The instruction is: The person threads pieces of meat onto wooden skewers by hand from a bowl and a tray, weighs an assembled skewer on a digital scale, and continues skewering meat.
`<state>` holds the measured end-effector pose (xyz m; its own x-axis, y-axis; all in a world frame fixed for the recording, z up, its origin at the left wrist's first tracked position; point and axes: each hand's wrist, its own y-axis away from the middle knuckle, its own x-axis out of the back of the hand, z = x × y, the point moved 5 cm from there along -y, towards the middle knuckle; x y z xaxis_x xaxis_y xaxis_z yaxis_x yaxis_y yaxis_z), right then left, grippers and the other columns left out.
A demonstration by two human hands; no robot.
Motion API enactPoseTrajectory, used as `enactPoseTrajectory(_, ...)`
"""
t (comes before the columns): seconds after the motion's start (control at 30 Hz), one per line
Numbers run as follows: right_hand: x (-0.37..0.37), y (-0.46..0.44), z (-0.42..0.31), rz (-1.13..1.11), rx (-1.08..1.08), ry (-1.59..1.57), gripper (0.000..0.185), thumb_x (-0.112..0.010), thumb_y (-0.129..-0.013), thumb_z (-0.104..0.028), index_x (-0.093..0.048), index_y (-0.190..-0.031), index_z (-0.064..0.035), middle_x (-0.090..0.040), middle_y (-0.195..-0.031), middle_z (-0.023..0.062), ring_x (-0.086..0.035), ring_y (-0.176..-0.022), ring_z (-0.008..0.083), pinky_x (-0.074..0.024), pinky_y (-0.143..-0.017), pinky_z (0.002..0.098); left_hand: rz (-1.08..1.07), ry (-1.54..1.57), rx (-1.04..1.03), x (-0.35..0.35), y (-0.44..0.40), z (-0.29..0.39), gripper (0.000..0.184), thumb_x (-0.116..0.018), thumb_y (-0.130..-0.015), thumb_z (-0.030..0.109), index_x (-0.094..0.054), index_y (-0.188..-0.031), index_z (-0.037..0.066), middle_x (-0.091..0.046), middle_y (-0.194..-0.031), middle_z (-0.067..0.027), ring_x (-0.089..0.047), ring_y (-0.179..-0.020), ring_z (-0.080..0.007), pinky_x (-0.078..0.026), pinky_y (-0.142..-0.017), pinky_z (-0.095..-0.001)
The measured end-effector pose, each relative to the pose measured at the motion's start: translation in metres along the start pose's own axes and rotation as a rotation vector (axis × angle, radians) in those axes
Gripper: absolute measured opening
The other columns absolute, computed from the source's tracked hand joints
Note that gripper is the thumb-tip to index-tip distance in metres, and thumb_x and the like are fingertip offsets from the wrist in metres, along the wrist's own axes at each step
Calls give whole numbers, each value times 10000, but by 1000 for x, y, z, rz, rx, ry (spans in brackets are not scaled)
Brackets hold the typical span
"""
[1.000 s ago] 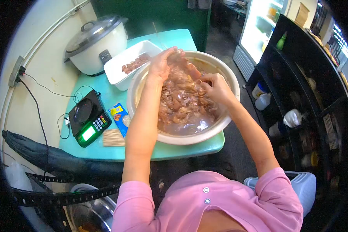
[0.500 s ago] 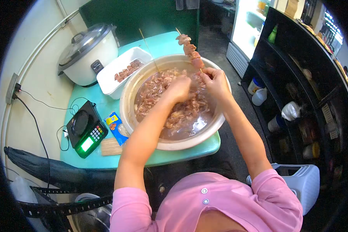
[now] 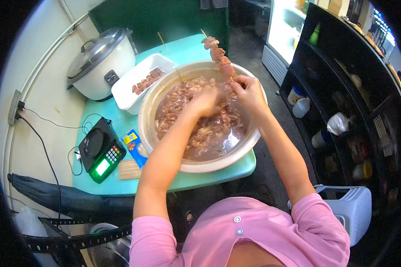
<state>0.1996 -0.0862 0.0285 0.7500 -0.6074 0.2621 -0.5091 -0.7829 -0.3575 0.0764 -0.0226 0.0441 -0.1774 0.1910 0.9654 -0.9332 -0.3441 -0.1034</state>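
A wide pale basin (image 3: 200, 166) holds many pieces of raw meat (image 3: 173, 102) in cloudy liquid. Above its right side, my right hand (image 3: 249, 92) pinches the lower end of a skewer threaded with meat (image 3: 218, 57), its bare tip pointing up and away. My left hand (image 3: 206, 102) is down in the meat, left of the skewer; its fingers are blurred and partly hidden. Another thin stick (image 3: 167, 48) stands in the basin near the far left rim. Behind that rim, a white tray (image 3: 124, 91) contains meat pieces.
On the turquoise table (image 3: 196, 182) are a lit scale (image 3: 100, 151), a bundle of sticks (image 3: 129, 169), a blue packet (image 3: 136, 149) and a large cooker (image 3: 102, 66). Black shelves (image 3: 334, 84) stand at the right, with a grey plastic container (image 3: 354, 213) below.
The meat skewer has risen above the basin in my right hand. My left hand has moved from the far rim down into the meat, and the standing stick has come into clear view.
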Motion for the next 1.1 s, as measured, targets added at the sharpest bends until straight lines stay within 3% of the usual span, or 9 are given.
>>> enactPoseTrajectory(0.2, 3, 5, -14, 25, 25, 60, 176, -598, -794, -111, -670, -891, 17, -664, -741, 145, -618, -662, 172, -467, -645, 313, 158, 16, 169, 5, -16, -39, 148, -619, -717, 53, -686, -843, 91, -624, -952, -182, -595, -911, -351, -465, -825, -422)
enactPoseTrajectory(0.4, 2, 3, -9, 1, -11, 40, 175, -590, -794, -112, -670, -879, 19, -665, -744, 149, -624, -666, 173, -470, -641, 318, 299, -1, 175, 16, -1, -38, 267, -677, -724, 138, -659, -982, 73, -606, -1056, -163, -581, -967, -336, -458, -859, -397)
enactPoseTrajectory(0.53, 2, 3, -4, 19, -25, 43, 183, -586, -795, -116, -670, -882, 21, -667, -751, 153, -624, -669, 175, -474, -650, 325, -16, 55, -87, -29, -5, 24, 481, -697, -717, 222, -565, -1136, 25, -525, -1198, -206, -473, -1139, -357, -389, -962, -416)
enactPoseTrajectory(0.6, 1, 2, -3, 36, 38, 40, 187, -585, -794, -117, -671, -892, 17, -668, -763, 158, -630, -680, 187, -478, -667, 332, -383, -163, -122, -56, -6, 47, 465, -652, -762, 214, -536, -1171, 26, -474, -1242, -247, -405, -1204, -372, -355, -995, -420)
enactPoseTrajectory(0.67, 3, 6, -13, 31, 15, 53, 186, -587, -793, -117, -673, -893, 14, -668, -766, 163, -634, -687, 193, -479, -674, 334, -182, -209, -75, -60, -9, 45, 415, -612, -790, 185, -537, -1160, 13, -505, -1197, -256, -479, -1133, -370, -394, -954, -426)
enactPoseTrajectory(0.8, 4, 7, -20, 49, 18, 88, 178, -594, -785, -114, -674, -886, 9, -662, -768, 180, -641, -704, 220, -478, -690, 339, -150, 443, 420, -40, -22, 6, 237, -571, -783, 102, -604, -993, -1, -621, -901, -244, -607, -888, -383, -482, -776, -439)
enactPoseTrajectory(0.83, 5, 7, -19, 49, 17, 87, 178, -594, -785, -114, -674, -886, 9, -662, -768, 180, -641, -704, 220, -478, -690, 339, -36, 83, 69, -48, -36, -12, 181, -574, -755, 64, -627, -918, 6, -627, -853, -229, -607, -880, -374, -482, -751, -440)
enactPoseTrajectory(0.87, 5, 6, -19, 48, 33, 101, 175, -600, -783, -118, -676, -882, 5, -659, -767, 185, -641, -704, 231, -476, -691, 342, 134, 13, 34, -26, -27, -16, 198, -599, -721, 41, -639, -914, 24, -626, -882, -216, -613, -862, -356, -482, -743, -438)
enactPoseTrajectory(1.1, 4, 6, -16, 55, 29, 105, 168, -611, -783, -142, -683, -870, -17, -650, -764, 192, -635, -696, 264, -469, -682, 359, 143, 403, -3, 5, -10, -67, 233, -602, -752, 21, -657, -976, 57, -653, -973, -147, -609, -940, -234, -452, -860, -338)
